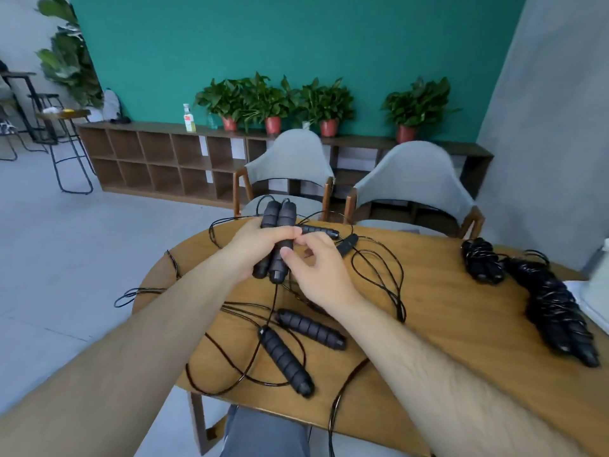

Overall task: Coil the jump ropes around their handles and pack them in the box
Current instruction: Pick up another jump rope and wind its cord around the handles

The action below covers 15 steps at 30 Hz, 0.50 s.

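My left hand [255, 247] grips a pair of black jump-rope handles [276, 225] side by side above the wooden table [428, 291]. My right hand [316, 268] is at the handles' lower end, thumb and fingers curled at the thin black cord, which hangs down from them. Two more ribbed handles [286, 359] [311, 328] lie loose on the table below my hands, amid tangled cord [379, 278]. Another pair of handles [346, 244] lies just behind my right hand. Coiled rope bundles [553, 311] [482, 263] lie at the right. A white box edge [593, 291] shows at the far right.
Two grey chairs [293, 163] [412, 179] stand behind the table. A low wooden shelf [164, 159] with potted plants [273, 100] lines the green wall. Cord loops hang over the table's left edge [138, 293] and front edge [336, 410]. A stool [66, 140] stands at the left.
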Motion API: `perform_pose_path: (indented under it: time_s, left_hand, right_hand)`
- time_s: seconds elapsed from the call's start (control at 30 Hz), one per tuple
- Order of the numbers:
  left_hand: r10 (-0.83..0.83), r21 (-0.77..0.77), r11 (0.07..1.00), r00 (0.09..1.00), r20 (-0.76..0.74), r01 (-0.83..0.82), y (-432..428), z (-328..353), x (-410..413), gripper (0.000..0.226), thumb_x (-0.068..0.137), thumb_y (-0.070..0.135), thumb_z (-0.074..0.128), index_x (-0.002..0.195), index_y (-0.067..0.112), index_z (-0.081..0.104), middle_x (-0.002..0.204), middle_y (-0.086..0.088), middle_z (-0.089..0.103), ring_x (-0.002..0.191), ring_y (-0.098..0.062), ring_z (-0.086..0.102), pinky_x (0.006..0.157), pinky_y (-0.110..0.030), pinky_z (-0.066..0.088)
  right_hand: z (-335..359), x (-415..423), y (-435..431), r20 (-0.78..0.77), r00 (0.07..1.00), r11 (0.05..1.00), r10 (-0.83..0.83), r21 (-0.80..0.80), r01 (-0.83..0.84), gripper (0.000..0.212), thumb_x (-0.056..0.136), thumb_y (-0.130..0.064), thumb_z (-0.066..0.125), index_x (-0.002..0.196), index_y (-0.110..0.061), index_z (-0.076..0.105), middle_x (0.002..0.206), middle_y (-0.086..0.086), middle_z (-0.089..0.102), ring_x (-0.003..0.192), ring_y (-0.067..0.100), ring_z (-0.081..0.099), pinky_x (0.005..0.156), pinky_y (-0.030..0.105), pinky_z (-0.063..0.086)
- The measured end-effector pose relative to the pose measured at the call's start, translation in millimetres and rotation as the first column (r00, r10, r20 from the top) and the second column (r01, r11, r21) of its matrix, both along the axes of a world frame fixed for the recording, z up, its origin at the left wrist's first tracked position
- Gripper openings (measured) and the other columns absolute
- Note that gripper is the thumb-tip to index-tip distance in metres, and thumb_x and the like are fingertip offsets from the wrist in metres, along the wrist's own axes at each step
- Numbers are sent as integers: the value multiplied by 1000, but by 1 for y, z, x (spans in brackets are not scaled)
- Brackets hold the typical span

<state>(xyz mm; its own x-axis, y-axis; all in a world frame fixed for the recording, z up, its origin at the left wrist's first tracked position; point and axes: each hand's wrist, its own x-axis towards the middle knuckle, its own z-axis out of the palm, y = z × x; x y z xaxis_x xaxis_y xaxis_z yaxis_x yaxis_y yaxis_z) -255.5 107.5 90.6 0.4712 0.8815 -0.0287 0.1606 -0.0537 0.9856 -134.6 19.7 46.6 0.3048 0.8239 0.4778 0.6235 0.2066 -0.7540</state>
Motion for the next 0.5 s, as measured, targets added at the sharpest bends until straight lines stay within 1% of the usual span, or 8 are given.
perform_pose_path:
  time_s: [0.1,0.2,0.27,0.3,0.33,0.4,0.47,0.5]
  left_hand:
    - [-25,202,977,980,-197,65,-6,10,25,41,75,36,85,108,22,64,99,0,73,91,-17,69,79,-35,57]
    - [-77,396,878,895,-439,270,-24,22,48,43,71,39,83,103,27,59,96,5,69,90,-13,66,71,-30,51]
    - [-138,451,770,807,-574,452,-37,30,62,40,68,38,82,96,28,56,92,5,67,89,-15,65,75,-34,54]
    - [-139,473,698,750,-646,537,-44,34,68,40,68,39,82,94,27,54,91,4,66,87,-17,64,76,-37,54]
    - [-120,497,618,698,-706,609,-49,38,73,42,67,41,81,95,28,52,91,6,64,86,-17,63,76,-39,55]
    - [-80,524,510,644,-761,683,-53,45,80,50,65,47,78,103,33,49,91,10,63,84,-15,61,74,-38,56]
    - [-55,545,447,630,-775,709,-54,47,86,53,63,52,74,107,36,50,90,12,62,82,-12,60,72,-37,56]
    - [-40,568,414,638,-769,711,-55,48,89,54,63,54,73,110,37,51,91,12,61,83,-11,60,70,-35,55]
  right_hand:
    - [-2,38,-17,14,995,995,-100,9,100,28,95,-32,59,121,-23,65,115,-10,54,108,11,54,99,38,49]
    - [2,72,-38,83,957,960,-278,54,274,62,89,-21,65,146,-28,43,137,-5,44,125,14,45,105,33,43]
    - [12,96,-52,258,915,950,-311,112,292,81,83,-14,67,154,-32,33,154,-1,33,140,21,32,112,35,32]
    - [17,107,-58,369,880,954,-299,122,274,85,80,-11,67,154,-33,33,160,-1,27,146,24,25,114,38,27]
    - [21,116,-63,460,847,964,-266,121,237,84,79,-10,67,153,-33,37,162,-2,26,150,24,21,113,39,24]
    - [25,130,-68,527,828,981,-192,109,159,66,79,-12,70,141,-26,53,156,-4,39,152,20,21,115,38,20]
    - [29,139,-72,526,837,988,-153,82,130,44,81,-16,72,124,-20,62,134,-4,60,143,16,37,121,35,18]
    - [33,141,-74,535,832,989,-147,58,137,35,82,-15,71,116,-19,62,119,-4,66,131,16,50,122,34,19]
